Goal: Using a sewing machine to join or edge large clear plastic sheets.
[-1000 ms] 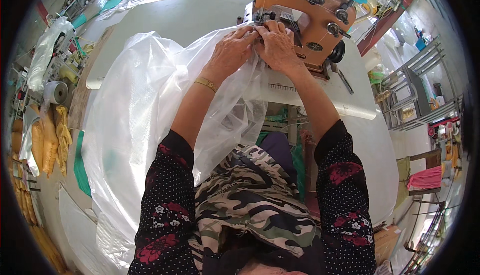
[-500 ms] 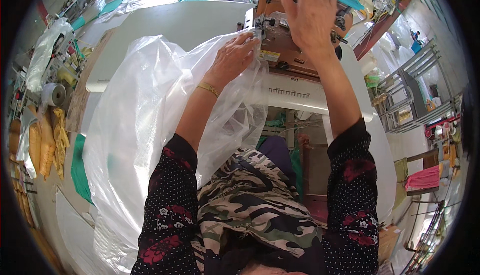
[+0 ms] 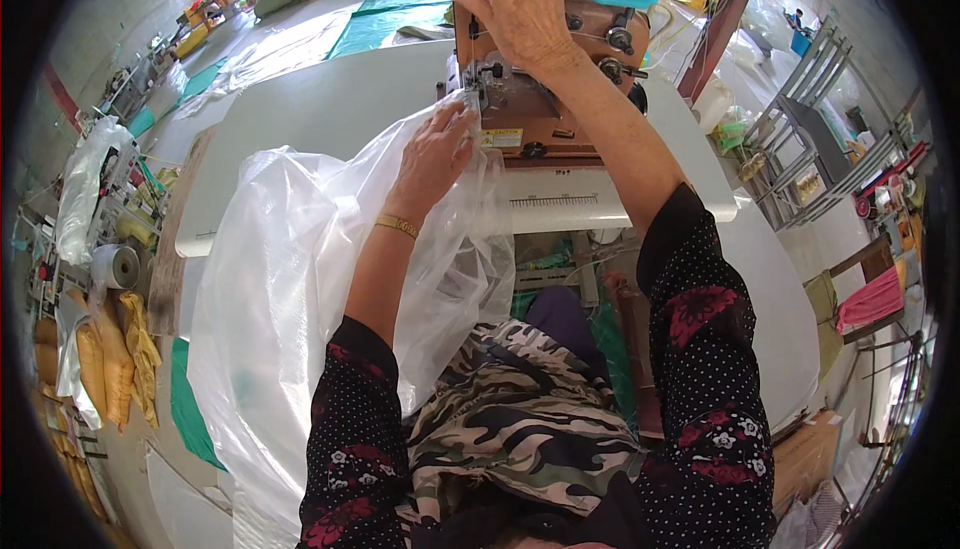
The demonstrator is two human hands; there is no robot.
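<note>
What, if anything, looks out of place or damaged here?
Nothing clearly stands out. The plastic is crumpled and droops over the table's front edge, but the left hand rests on it beside the machine, so that seems ordinary.

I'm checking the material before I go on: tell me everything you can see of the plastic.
The plastic looks thin, glossy and see-through to milky white, loosely bunched with many creases. It covers the left front of the white table and hangs over the front edge, left of the lap, its lower end running out of view. Its narrowed far end reaches the left end of the brown machine, where the left hand lies on it. Sheet or bag, I cannot tell.
</note>
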